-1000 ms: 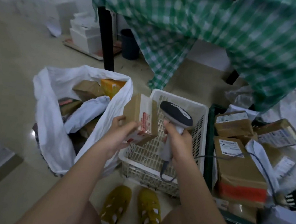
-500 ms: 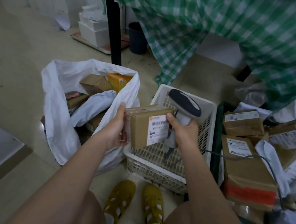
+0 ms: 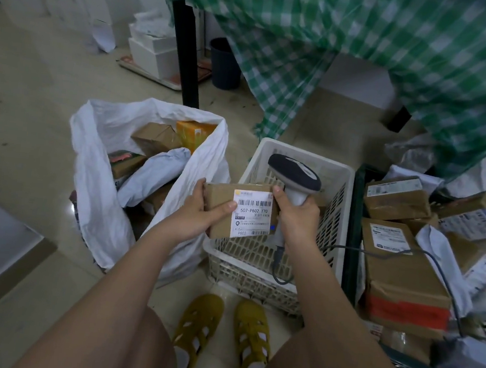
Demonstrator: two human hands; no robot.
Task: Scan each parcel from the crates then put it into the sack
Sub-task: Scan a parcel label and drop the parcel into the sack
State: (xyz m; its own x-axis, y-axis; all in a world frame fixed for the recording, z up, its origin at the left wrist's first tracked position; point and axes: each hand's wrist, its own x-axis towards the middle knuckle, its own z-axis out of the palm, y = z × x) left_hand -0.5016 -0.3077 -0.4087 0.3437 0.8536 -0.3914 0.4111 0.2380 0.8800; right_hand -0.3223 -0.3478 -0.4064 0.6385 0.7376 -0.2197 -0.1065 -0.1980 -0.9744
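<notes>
sack (image 3: 94,186): 1 | crates (image 3: 338,176): 2 | scanner (image 3: 295,174): 1 | shoes (image 3: 197,326): 2

Pale tiled floor (image 3: 26,119). Directly on it: open white sack (image 3: 94,186), white slatted crate (image 3: 301,160) just beside, dark green crate (image 3: 355,225) touching that, black bin (image 3: 225,62), stacked white boxes (image 3: 153,51).

the left hand (image 3: 199,213) is turning the brown parcel (image 3: 241,212) round: a second ago its narrow end with a red-printed label was facing up, and now the broad face with the white barcode label (image 3: 251,214) is lying flat toward the camera at the middle of the frame. the left thumb is now pressing on that face beside the label. the right hand (image 3: 298,216) is bringing the scanner (image 3: 295,174) closer, its index finger now touching the parcel's upper right corner.
</notes>
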